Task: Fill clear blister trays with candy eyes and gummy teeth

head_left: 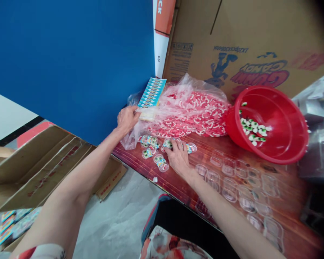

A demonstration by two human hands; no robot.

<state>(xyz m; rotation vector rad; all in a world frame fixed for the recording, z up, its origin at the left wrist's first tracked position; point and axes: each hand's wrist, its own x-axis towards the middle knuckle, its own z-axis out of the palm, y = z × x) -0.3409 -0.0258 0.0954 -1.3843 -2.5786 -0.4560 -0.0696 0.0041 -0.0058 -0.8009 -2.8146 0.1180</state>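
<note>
My left hand (128, 119) is closed at the near end of a blue patterned cardboard box (152, 92), its fingertips partly hidden. The box leans against a clear plastic bag (189, 108) full of red and white gummy candies. With curled fingers, my right hand (179, 157) grips a small clear candy pack (167, 144) on the wooden table (140, 162). Green eyeball candies and blue printing show in that pack. Several similar filled packs (161, 163) lie between my two hands.
At right stands a red plastic basin (283, 122) holding green and white eyeball candies (252, 129). Several clear plastic shells (229, 189) spread below it. A large carton (248, 43) and a blue panel (70, 64) rise behind. An open cardboard box (43, 169) sits at lower left.
</note>
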